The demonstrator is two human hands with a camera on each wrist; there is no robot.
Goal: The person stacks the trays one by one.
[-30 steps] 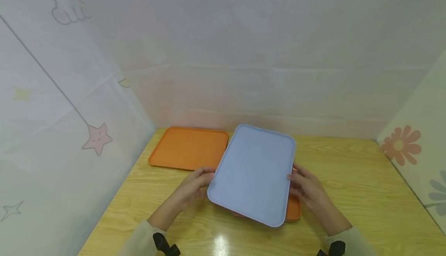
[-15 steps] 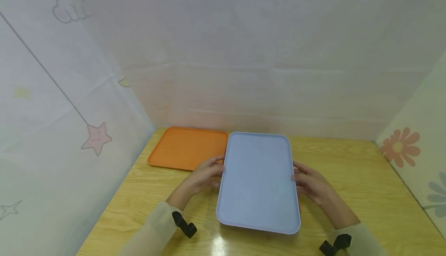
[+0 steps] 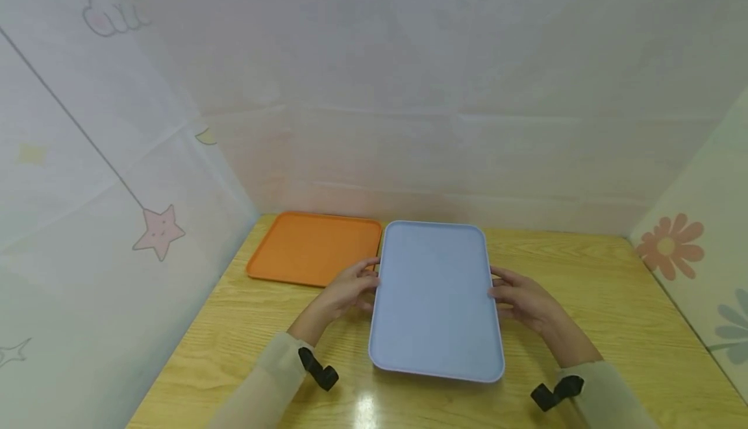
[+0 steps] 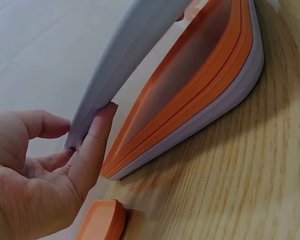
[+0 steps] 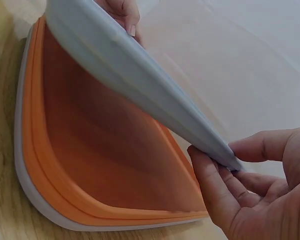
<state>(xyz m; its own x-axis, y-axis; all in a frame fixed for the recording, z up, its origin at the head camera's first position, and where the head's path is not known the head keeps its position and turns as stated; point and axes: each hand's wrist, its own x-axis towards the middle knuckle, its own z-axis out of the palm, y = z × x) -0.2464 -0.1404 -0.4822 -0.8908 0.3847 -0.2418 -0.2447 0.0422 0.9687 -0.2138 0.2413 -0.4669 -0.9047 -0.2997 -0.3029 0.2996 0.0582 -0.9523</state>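
Both hands hold a light blue rectangular tray (image 3: 435, 299) by its long sides. My left hand (image 3: 349, 291) pinches the left edge, thumb on one face and fingers beneath, as the left wrist view shows. On the opposite edge my right hand (image 3: 522, 296) has the same kind of pinch. Beneath the raised tray lies a stack in the wrist views: orange trays (image 5: 110, 140) on top, a pale tray (image 5: 25, 165) at the bottom. A gap separates the held tray from that stack, which the head view hides.
Another orange tray (image 3: 315, 247) lies at the back left of the wooden table (image 3: 596, 299), close to the held tray's far left corner. Pale printed sheets (image 3: 374, 91) wall the table at the back and both sides. A black band (image 3: 318, 369) sits on each wrist.
A second ago the blue tray was tilted askew, with orange showing at its lower right. It has turned straight over the stack, and both hands turned with it; lately it has barely moved.
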